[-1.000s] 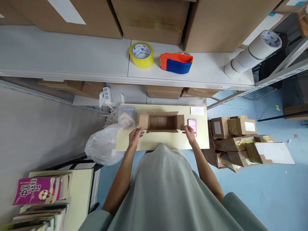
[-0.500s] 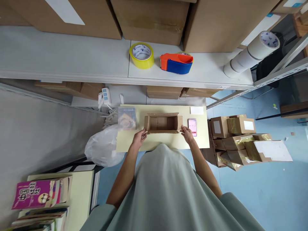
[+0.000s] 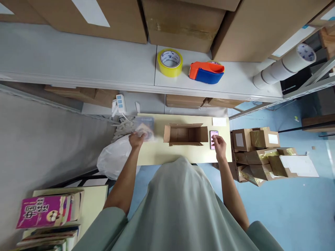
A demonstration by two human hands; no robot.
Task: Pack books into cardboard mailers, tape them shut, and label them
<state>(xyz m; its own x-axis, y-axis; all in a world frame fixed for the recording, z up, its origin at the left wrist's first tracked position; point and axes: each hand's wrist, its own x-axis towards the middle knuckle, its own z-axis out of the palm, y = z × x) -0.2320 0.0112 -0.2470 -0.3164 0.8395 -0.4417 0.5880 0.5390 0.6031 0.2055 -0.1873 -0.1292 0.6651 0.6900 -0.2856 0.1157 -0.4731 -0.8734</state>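
Note:
An open cardboard box stands on the pale yellow table between my hands, its flaps spread outward. My left hand is closed at the near left edge of a clear plastic package; the package is a little blurred and its contents are unclear. On the other side, my right hand is over a phone with a pink screen. Its fingers are bent and slightly apart, with nothing seen in them. Whether they touch the screen I cannot tell.
A shelf above carries yellow tape, an orange-and-blue tape dispenser, white rolls and large cartons. Small boxes are piled right. A plastic bag hangs left. Books lie lower left.
Both hands have let go of the cardboard box and moved apart. My left hand went left to the plastic package, my right hand right to the phone. The view has shifted slightly.

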